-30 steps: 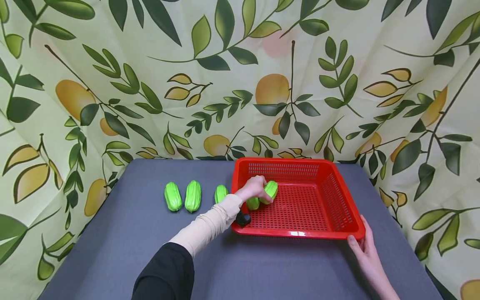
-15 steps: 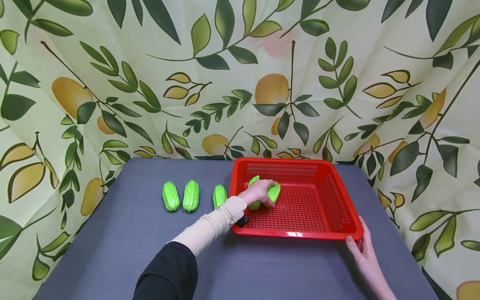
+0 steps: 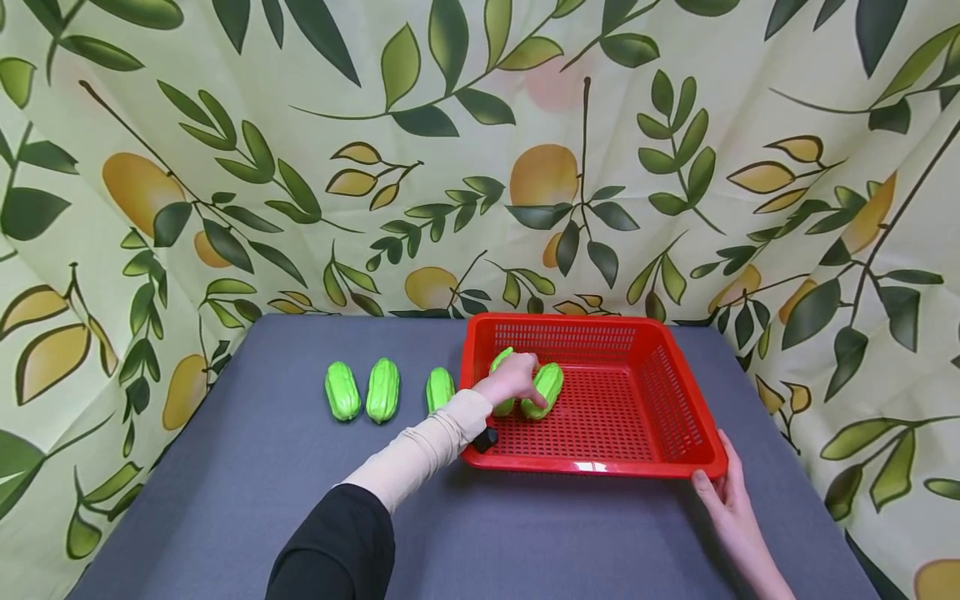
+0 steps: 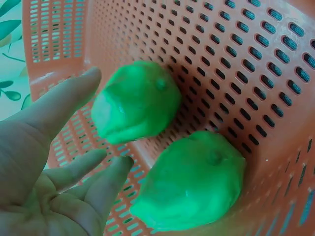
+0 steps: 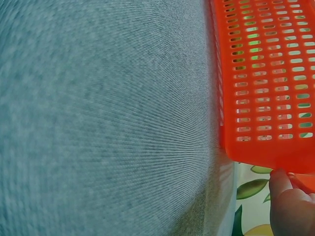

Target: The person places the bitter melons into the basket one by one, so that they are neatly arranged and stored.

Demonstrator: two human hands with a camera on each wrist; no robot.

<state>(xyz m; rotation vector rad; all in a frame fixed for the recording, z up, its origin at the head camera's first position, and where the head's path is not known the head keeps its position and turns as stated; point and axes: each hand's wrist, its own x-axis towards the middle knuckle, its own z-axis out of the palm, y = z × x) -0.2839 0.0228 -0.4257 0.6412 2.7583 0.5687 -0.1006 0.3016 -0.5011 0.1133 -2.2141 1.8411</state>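
Note:
Two bright green, ridged, oblong vegetables lie side by side in a red plastic basket [image 3: 600,469]. My left hand [image 3: 512,377] is over the left vegetable [image 3: 502,406], partly hiding it, and beside the right vegetable [image 3: 550,385]. In the left wrist view the hand's fingers [image 4: 74,169] are spread and hold nothing; the thumb points at the upper vegetable [image 4: 138,101], near its side, and the fingertips are close to the lower vegetable [image 4: 192,182]. At the basket's front right corner my right hand [image 3: 731,500] grips the rim, thumb on the near side.
Three more green vegetables, a left one [image 3: 342,392], a middle one [image 3: 383,390] and one [image 3: 439,389] partly behind my left sleeve, lie left of the basket on the grey-blue tabletop [image 3: 225,483]. A leaf-patterned cloth [image 3: 465,167] hangs behind and at both sides.
My left hand has let go of the right vegetable, which now lies in the basket beside the other, and has drawn slightly back from it. The right hand stays on the basket's corner.

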